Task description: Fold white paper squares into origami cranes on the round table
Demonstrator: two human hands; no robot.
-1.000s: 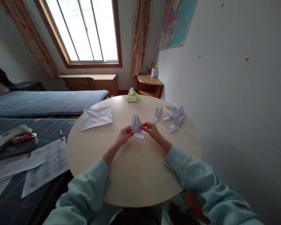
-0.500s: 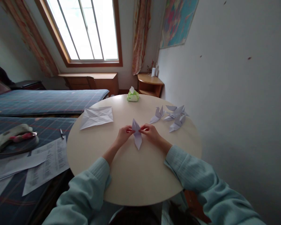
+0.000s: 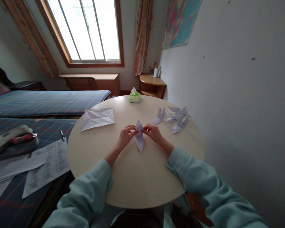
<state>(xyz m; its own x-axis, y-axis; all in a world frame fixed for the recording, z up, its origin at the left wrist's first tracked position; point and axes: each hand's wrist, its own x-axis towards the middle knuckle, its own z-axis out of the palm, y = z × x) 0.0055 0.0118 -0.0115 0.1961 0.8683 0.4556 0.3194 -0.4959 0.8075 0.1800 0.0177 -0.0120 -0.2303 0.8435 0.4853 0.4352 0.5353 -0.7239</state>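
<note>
A folded white origami paper (image 3: 139, 141), long and pointed at both ends, stands between my hands over the middle of the round table (image 3: 142, 183). My left hand (image 3: 127, 135) pinches its left side between thumb and fingers. On the opposite side my right hand (image 3: 154, 133) grips the paper's edge the same way. Beyond my right hand lies a folded paper bird (image 3: 159, 116), with a cluster of several more paper birds (image 3: 180, 118) beside it. A creased sheet of paper (image 3: 98, 118) rests on the table's left side.
A green tissue pack (image 3: 135, 97) sits at the table's far edge. To the left is a bed with a plaid cover (image 3: 45, 103), holding printed sheets (image 3: 48, 166), a pen (image 3: 62, 135) and a pale bag-like item (image 3: 11, 139). A white wall (image 3: 228, 104) runs along the right.
The upper tip of the folded paper has shifted slightly to the right. My left fingers have moved a little along its side; both hands stay on it.
</note>
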